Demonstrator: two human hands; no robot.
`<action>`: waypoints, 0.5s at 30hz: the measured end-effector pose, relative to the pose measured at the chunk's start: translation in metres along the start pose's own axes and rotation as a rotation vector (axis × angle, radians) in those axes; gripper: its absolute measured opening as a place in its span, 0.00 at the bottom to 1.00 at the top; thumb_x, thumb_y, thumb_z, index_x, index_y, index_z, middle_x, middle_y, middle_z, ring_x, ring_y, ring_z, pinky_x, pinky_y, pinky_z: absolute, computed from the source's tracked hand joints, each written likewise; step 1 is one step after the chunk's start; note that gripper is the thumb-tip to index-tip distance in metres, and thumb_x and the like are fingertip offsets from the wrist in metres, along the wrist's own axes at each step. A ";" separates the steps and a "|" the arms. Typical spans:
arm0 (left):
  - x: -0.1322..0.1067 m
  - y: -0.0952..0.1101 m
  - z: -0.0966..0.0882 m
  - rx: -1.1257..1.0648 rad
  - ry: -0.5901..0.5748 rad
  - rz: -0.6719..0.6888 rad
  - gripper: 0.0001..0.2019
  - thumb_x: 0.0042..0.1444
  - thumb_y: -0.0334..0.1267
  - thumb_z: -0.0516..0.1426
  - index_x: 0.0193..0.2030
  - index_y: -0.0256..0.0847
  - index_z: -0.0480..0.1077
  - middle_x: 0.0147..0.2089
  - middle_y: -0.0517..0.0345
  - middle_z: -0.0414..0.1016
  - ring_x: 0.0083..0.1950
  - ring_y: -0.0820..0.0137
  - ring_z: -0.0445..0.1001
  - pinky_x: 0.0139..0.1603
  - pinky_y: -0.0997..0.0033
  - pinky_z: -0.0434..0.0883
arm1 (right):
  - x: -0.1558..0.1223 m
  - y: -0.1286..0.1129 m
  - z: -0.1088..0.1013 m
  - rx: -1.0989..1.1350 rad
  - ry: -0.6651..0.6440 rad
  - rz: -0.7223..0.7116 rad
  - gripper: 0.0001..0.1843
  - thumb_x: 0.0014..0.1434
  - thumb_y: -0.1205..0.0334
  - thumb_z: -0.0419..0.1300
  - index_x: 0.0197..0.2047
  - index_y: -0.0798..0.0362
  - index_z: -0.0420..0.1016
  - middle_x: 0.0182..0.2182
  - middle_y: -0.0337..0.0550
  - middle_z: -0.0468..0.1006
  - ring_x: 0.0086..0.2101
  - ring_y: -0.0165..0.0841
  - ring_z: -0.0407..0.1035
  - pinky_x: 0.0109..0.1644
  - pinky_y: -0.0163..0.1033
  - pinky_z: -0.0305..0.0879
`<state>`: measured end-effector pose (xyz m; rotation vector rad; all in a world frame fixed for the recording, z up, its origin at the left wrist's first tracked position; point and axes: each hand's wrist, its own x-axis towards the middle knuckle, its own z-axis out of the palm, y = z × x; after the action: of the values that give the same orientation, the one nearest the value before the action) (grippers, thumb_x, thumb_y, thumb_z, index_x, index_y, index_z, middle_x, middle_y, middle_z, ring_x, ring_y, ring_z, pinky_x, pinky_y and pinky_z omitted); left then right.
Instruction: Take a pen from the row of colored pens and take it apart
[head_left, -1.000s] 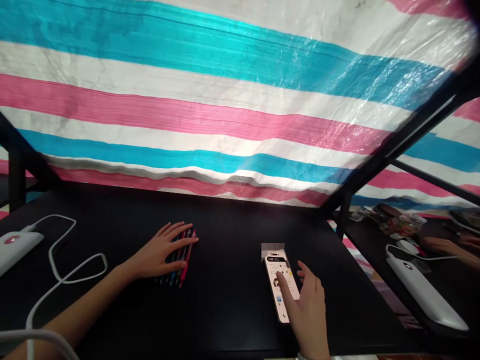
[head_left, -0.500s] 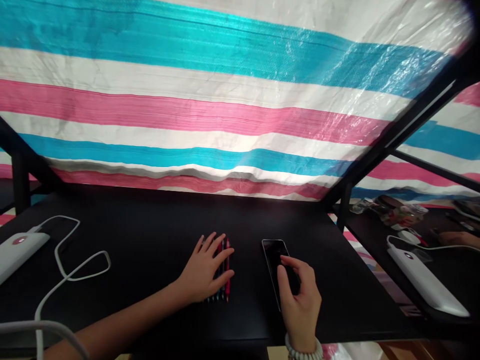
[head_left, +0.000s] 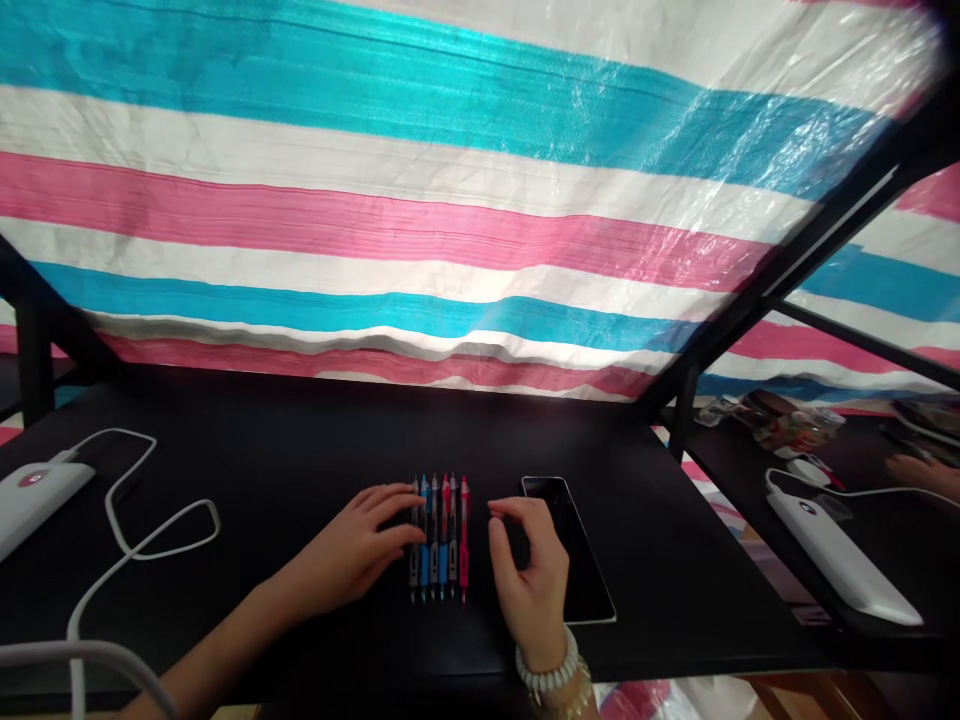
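Black desk [head_left: 247, 430], phone [head_left: 583, 560] on it: dark screen, thin light rim, lying flat and slightly angled. Then six slim pens [head_left: 443, 565], clear upper barrels, laid side by side in a neat row; grips grey, blue, blue, blue, grey, pinkish-red from left to right, narrow tips toward the person.

Left hand [head_left: 371, 540]: fingers loosely bent and spread, not gripping; fingertips over the leftmost pens, contact can't be told for sure. Right hand [head_left: 531, 565], pale beaded bracelet [head_left: 550, 676] at wrist: fingers curled, clear gap between thumb and index, nothing grasped.

Phone sits partly behind the right hand, sticking out on its right; touch unclear. Pen row lies between the hands, just beside the left fingertips, apart from the right ones.
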<state>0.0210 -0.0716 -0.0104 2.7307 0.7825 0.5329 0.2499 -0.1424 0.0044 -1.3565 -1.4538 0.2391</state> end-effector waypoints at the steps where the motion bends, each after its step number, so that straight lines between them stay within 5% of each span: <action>1: -0.005 0.001 0.004 0.051 -0.027 0.006 0.19 0.59 0.26 0.52 0.52 0.51 0.72 0.64 0.56 0.67 0.67 0.57 0.61 0.64 0.48 0.62 | 0.001 -0.002 0.005 0.021 -0.014 -0.015 0.07 0.64 0.67 0.53 0.40 0.51 0.72 0.36 0.45 0.74 0.39 0.38 0.69 0.44 0.43 0.67; 8: -0.018 0.003 0.019 0.264 0.022 0.042 0.19 0.60 0.23 0.52 0.53 0.46 0.70 0.62 0.57 0.71 0.66 0.57 0.61 0.64 0.50 0.61 | -0.002 0.003 0.019 0.054 -0.061 -0.082 0.08 0.63 0.71 0.53 0.39 0.52 0.72 0.34 0.43 0.74 0.38 0.37 0.68 0.42 0.42 0.66; 15: -0.015 0.002 0.024 0.260 0.118 0.079 0.13 0.61 0.24 0.52 0.46 0.44 0.72 0.47 0.57 0.76 0.57 0.62 0.69 0.63 0.56 0.61 | -0.005 0.014 0.016 0.095 -0.024 -0.007 0.08 0.64 0.71 0.53 0.39 0.52 0.72 0.35 0.43 0.72 0.38 0.36 0.68 0.42 0.41 0.65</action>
<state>0.0203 -0.0846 -0.0352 3.0024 0.8269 0.6564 0.2447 -0.1337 -0.0154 -1.2753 -1.4492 0.3167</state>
